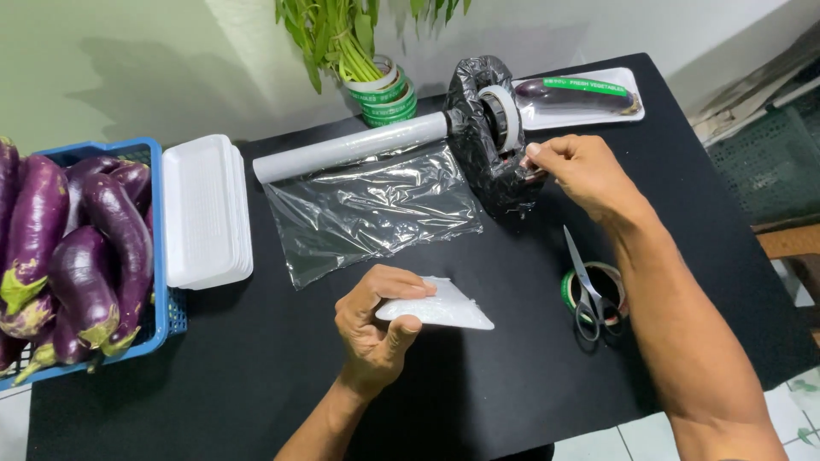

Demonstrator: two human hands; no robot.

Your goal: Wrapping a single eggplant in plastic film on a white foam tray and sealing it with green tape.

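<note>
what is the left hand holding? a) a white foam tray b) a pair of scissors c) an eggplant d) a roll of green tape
a, the left hand grips a white foam tray tilted above the black table, while the scissors lie on a tape roll and the eggplants stay in the blue basket.

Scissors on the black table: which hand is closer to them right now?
Right, narrowly. The right hand is up at the tape dispenser, directly beyond the scissors. The left hand holds a white foam tray off to their left.
</note>
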